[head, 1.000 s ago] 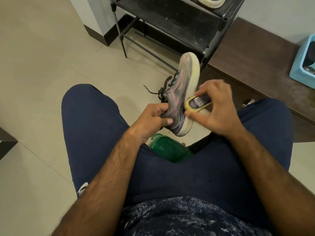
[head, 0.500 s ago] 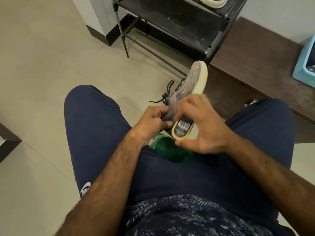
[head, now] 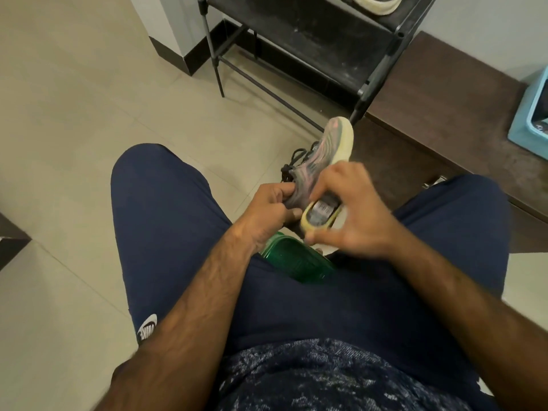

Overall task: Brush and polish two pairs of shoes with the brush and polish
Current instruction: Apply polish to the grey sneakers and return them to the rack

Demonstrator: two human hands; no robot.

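Note:
A grey and pink sneaker [head: 329,143] with a pale yellow sole is held up between my knees, toe pointing away. My left hand [head: 267,209] grips its heel end, near the black laces [head: 293,161]. My right hand [head: 355,215] holds a small yellow-rimmed brush [head: 318,216] with a barcode label on its back and presses it against the shoe's side near the heel. Under my hands a green plastic container [head: 293,261] sits between my thighs.
A black metal shoe rack [head: 311,40] stands ahead, with another pale-soled shoe [head: 376,2] on its upper shelf. A dark wooden bench [head: 450,93] runs along the right, carrying a light blue basket [head: 530,123]. Beige floor tiles lie to the left.
My right hand swept the brush from the sole's middle down toward the heel, then stayed near there. The shoe has tilted lower and to the right.

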